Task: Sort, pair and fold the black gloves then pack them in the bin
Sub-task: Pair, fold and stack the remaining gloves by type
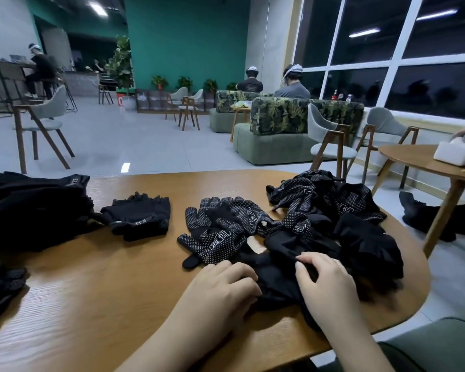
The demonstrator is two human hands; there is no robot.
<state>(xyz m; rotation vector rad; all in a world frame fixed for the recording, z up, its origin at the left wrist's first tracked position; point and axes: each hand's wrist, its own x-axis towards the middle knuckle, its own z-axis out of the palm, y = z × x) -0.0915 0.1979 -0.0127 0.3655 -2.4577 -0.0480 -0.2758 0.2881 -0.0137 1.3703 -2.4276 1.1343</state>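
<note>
A heap of black gloves, several with white dots, covers the right half of the wooden table. My left hand rests with curled fingers on a plain black glove at the near edge of the heap. My right hand pinches the same glove's upper edge with its fingertips. Two dotted gloves lie spread flat just left of the heap. A folded pair of plain black gloves lies further left. No bin can be made out.
A stack of black fabric items fills the table's far left, and more dotted gloves lie at the left edge. A second round table with a white box stands right. Chairs, sofas and seated people fill the room beyond.
</note>
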